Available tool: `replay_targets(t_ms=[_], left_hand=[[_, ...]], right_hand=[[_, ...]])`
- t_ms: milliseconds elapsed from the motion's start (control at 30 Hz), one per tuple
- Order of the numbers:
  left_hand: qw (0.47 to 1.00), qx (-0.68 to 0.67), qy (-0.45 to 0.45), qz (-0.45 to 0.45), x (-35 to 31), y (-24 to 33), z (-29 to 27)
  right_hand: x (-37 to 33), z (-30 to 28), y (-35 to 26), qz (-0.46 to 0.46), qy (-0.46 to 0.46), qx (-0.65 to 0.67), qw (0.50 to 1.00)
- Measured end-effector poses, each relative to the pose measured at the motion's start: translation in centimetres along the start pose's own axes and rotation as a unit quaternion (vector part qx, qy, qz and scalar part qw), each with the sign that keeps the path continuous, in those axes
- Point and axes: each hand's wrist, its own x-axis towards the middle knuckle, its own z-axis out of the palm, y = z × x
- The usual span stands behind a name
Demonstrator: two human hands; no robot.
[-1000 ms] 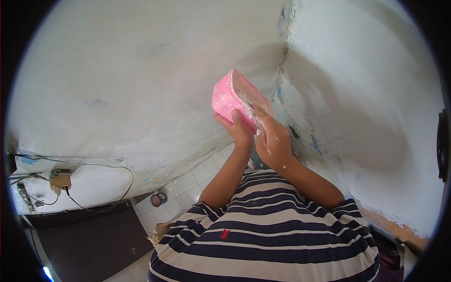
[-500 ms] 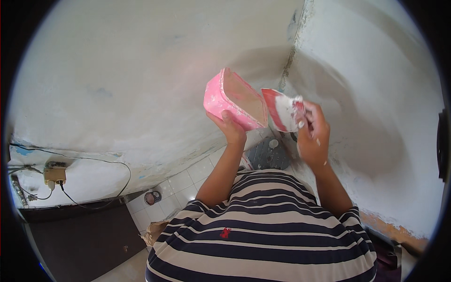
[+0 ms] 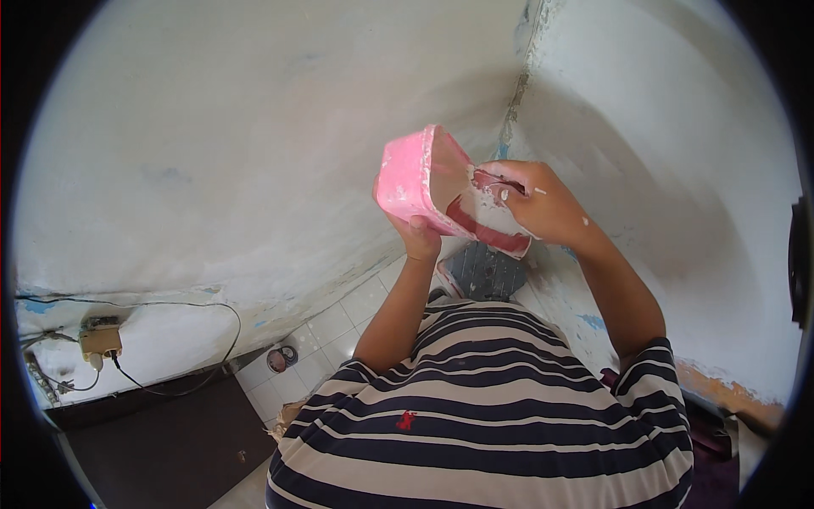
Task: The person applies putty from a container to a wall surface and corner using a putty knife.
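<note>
My left hand (image 3: 417, 239) grips a pink plastic tub (image 3: 402, 176) from beneath, thumb on its side. The tub is tipped with its mouth to the right, and its rim and outside are smeared with white paste. My right hand (image 3: 549, 202) is closed round a red putty knife (image 3: 514, 244) whose wide blade carries a white layer of paste. The blade lies against or just at the tub's rim; exact contact is hard to tell. White flecks stick to my right hand and wrist. The bottom of the tub's inside is hidden.
A patchy grey-white wall (image 3: 254, 153) meets a second wall (image 3: 678, 170) at a rough corner. Below stands a grey slatted stool (image 3: 485, 273) on white tiles. At lower left are a socket box (image 3: 100, 342) with cables, a dark brown panel (image 3: 161, 437) and a small round container (image 3: 278, 360).
My right hand has moved left and turned over, bringing the putty knife from beside the tub to its rim. The tub has turned slightly and shifted a little right.
</note>
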Motion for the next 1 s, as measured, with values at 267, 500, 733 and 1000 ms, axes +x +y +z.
replay_targets(t_ms=[267, 500, 733, 1000], left_hand=[[0.989, -0.077, -0.106, -0.064, -1.3, 0.2, -0.2], [0.983, -0.077, -0.102, -0.129, 0.2, 3.0, 0.5], [0.985, -0.049, -0.115, -0.115, -0.2, -0.1, -1.9], [0.897, -0.245, -0.064, -0.362, -1.7, 0.4, -0.5]], right_hand=[[1.3, -0.4, 0.8, 0.037, -0.088, 0.185, 0.978], [0.8, -0.4, 2.6, 0.096, -0.056, 0.334, 0.936], [-0.7, -1.3, 5.6, 0.101, -0.004, 0.495, 0.863], [-0.4, 0.1, 9.4, 0.086, 0.158, 0.7, 0.692]])
